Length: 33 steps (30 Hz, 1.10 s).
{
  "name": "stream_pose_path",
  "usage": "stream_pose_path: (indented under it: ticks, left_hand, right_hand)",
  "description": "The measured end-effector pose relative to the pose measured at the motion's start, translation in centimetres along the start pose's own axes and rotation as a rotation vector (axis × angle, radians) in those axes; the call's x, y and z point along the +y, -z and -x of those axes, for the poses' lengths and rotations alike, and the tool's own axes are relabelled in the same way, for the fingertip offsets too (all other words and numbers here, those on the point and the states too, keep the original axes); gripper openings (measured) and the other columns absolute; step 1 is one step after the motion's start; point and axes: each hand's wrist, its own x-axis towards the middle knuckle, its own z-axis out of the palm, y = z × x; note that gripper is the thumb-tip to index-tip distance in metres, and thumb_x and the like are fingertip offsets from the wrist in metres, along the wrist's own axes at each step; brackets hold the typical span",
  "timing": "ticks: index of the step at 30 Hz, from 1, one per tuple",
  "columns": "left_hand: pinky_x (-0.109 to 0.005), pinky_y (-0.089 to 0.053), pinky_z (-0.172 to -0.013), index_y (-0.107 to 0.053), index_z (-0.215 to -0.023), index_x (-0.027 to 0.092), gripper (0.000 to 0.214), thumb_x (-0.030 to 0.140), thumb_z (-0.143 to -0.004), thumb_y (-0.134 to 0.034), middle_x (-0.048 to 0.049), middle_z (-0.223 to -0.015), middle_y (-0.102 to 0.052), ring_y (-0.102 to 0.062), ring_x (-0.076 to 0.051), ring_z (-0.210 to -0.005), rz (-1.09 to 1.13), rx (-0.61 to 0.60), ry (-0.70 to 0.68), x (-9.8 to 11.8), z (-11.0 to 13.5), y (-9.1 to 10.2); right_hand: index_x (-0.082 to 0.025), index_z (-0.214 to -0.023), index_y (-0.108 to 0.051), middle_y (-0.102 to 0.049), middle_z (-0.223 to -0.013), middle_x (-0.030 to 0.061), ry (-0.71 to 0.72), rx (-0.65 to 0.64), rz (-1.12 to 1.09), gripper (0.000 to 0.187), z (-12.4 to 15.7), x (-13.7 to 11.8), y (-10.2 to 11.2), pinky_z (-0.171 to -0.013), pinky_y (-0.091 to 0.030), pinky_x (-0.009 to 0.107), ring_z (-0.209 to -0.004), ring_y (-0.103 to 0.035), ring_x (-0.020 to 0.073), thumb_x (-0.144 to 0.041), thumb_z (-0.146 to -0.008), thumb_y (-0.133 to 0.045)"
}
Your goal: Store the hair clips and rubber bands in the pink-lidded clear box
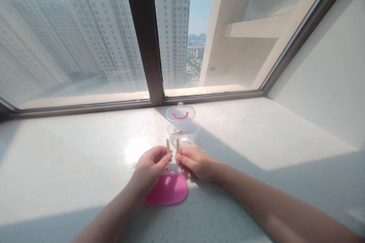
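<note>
My left hand (154, 161) pinches a slim, tapered gold hair clip (168, 145) between thumb and fingers, tip upward. A matching hair clip (178, 144) stands upright in the closed fingers of my right hand (195, 162). The two clips are close together but apart. Just beyond them sits a clear plastic box (184, 132), with its lid (180, 113) flipped back and a pink handle on the lid. A few small brownish things lie inside the box. Below my hands, a pink oval lid or tray (171, 189) lies flat, partly covered by my left hand.
Thin, pale bands (133, 166) lie left of my left hand, and a small ring (159, 140) rests near the box. The speckled white sill (85, 152) meets a brown window frame (155, 83) behind the box. A white wall (327, 83) rises at right.
</note>
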Motion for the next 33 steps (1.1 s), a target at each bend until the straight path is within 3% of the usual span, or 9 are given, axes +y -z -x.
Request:
stream_pose_path:
  ticks: [33]
  left_hand:
    - [-0.029, -0.052, -0.064, -0.065, -0.087, 0.018, 0.020, 0.038, -0.085, -0.061, -0.0048, -0.077, -0.065, -0.061, -0.018, -0.070, -0.072, 0.034, -0.092, -1.4, -0.4, 0.2]
  right_hand:
    - [-0.014, -0.083, -0.058, -0.056, -0.062, -0.0015, -0.027, -0.023, -0.100, 0.017, 0.0, 0.1, 0.2, -0.043, -0.036, 0.018, -0.046, -0.050, 0.0082, -0.027, -0.091, -0.051]
